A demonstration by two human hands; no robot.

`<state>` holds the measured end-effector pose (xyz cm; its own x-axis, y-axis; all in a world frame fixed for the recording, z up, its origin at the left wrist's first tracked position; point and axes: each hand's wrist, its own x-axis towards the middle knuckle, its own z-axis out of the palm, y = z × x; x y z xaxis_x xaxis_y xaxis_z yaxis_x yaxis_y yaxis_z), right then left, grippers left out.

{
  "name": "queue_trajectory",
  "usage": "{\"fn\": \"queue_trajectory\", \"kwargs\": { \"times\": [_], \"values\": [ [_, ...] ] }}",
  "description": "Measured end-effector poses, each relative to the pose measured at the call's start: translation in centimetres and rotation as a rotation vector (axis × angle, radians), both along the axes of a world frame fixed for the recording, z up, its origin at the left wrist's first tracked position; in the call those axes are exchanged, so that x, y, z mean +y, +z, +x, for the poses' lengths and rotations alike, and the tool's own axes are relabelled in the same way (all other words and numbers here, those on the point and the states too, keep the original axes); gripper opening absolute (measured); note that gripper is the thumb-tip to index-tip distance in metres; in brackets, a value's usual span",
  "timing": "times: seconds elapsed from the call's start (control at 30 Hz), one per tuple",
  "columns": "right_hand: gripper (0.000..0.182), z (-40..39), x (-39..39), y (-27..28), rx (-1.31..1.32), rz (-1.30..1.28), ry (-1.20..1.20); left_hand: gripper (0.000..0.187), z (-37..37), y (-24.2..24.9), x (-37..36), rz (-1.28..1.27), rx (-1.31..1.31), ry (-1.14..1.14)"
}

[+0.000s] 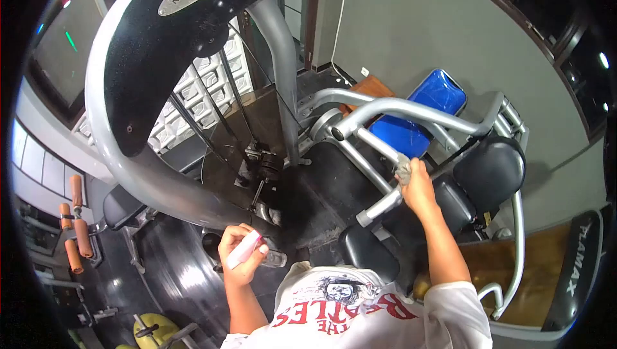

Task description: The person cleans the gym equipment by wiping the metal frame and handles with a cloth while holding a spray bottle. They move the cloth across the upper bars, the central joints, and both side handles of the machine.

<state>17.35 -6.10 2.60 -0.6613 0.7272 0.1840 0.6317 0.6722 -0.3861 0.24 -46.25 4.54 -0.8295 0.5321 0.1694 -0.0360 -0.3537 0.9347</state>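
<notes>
My left hand (pixel 232 265) is closed around a small pale pink bottle (pixel 243 250) with a brighter pink top, held in front of the gym machine's curved grey frame (pixel 186 200). Farther right, my right hand (pixel 421 188) grips a crumpled grey cloth (pixel 403 168). The cloth is pressed against a silver tube (pixel 379 146) of the machine's lever arm. Part of the cloth is hidden by my fingers. Below the lever sits a black padded seat (pixel 369 252), and a black back pad (pixel 490 170) stands to the right.
A blue padded board (pixel 418 114) leans near the grey wall (pixel 411 27). The machine's tall black-and-silver tower (pixel 167 60) rises at left, with dark guide rods below it. Orange foam rollers (pixel 78 214) and a yellow-green weight plate (pixel 154 333) are at lower left. A PLAMAX panel (pixel 575 272) stands at right.
</notes>
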Motion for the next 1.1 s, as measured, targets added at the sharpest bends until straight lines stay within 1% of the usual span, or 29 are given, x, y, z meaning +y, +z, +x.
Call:
{"fn": "queue_trajectory", "kwargs": {
  "times": [0.03, 0.1, 0.13, 0.23, 0.27, 0.3, 0.37, 0.47, 0.5, 0.53, 0.6, 0.63, 0.7, 0.73, 0.77, 0.83, 0.93, 1.03, 1.1],
  "values": [
    [0.043, -0.3, -0.1, -0.4, -0.025, 0.093, 0.017, 0.034, 0.1, -0.2, 0.1, 0.009, -0.013, 0.006],
    [0.038, -1.8, -0.4, -0.4, -0.194, 0.238, 0.077, 0.034, 0.5, -0.2, 0.2, 0.004, -0.019, 0.023],
    [0.033, -3.0, -0.2, -0.5, -0.216, 0.272, 0.077, 0.034, 0.7, 0.1, 0.2, 0.001, -0.031, 0.030],
    [0.030, -6.9, 1.7, -2.1, -0.174, 0.344, 0.157, 0.035, 1.4, 0.9, 0.2, 0.013, -0.061, 0.071],
    [0.029, -8.6, 2.3, -2.6, -0.180, 0.336, 0.183, 0.036, 1.4, 0.2, -0.1, -0.011, -0.008, 0.091],
    [0.027, -10.7, 2.6, -3.0, -0.172, 0.326, 0.214, 0.036, 1.4, 0.5, -0.2, -0.009, 0.021, 0.076],
    [0.027, -14.1, 2.9, -3.6, -0.161, 0.326, 0.244, 0.036, 1.8, 1.3, 0.4, 0.015, 0.005, 0.088],
    [0.031, -15.4, 3.6, -3.9, -0.111, 0.286, 0.225, 0.036, 1.9, 1.0, 1.0, 0.032, 0.055, 0.077],
    [0.032, -15.3, 3.4, -4.1, -0.092, 0.261, 0.213, 0.036, 2.1, 1.1, 1.1, 0.036, 0.034, 0.065],
    [0.038, -14.0, 2.8, -2.9, -0.012, 0.214, 0.252, 0.036, 2.2, 1.2, 1.3, 0.039, 0.014, 0.054],
    [0.046, -11.0, 2.8, -2.6, 0.048, 0.198, 0.320, 0.036, 2.0, 1.0, 1.2, 0.059, 0.014, 0.031],
    [0.048, -9.4, 2.5, -1.7, 0.047, 0.209, 0.338, 0.036, 1.8, 0.5, 1.1, 0.072, 0.079, 0.024],
    [0.054, -5.5, 1.8, -1.4, 0.051, 0.251, 0.372, 0.035, 1.5, 0.3, 0.2, 0.052, 0.028, 0.016],
    [0.060, -3.5, 0.7, 0.0, -0.004, 0.262, 0.352, 0.035, 1.5, 0.4, -0.2, 0.032, 0.015, 0.047],
    [0.064, -2.1, 0.4, -0.8, 0.085, 0.268, 0.335, 0.036, 1.4, 0.5, -0.4, 0.015, 0.003, 0.077],
    [0.047, -1.5, 0.0, -0.9, 0.191, 0.161, 0.282, 0.036, 0.9, 0.8, -0.6, 0.007, -0.001, 0.120],
    [0.042, -4.3, 1.0, -1.0, 0.024, 0.172, 0.231, 0.036, 0.2, 1.4, -1.7, -0.016, 0.040, 0.146],
    [0.036, -9.8, 2.8, -1.1, -0.057, 0.111, 0.218, 0.036, -0.1, 1.7, -2.2, -0.017, 0.033, 0.159],
    [0.026, -13.8, 4.0, -2.6, 0.114, 0.109, 0.263, 0.037, -0.3, 1.7, -2.1, -0.011, 0.029, 0.150]
  ]
}}
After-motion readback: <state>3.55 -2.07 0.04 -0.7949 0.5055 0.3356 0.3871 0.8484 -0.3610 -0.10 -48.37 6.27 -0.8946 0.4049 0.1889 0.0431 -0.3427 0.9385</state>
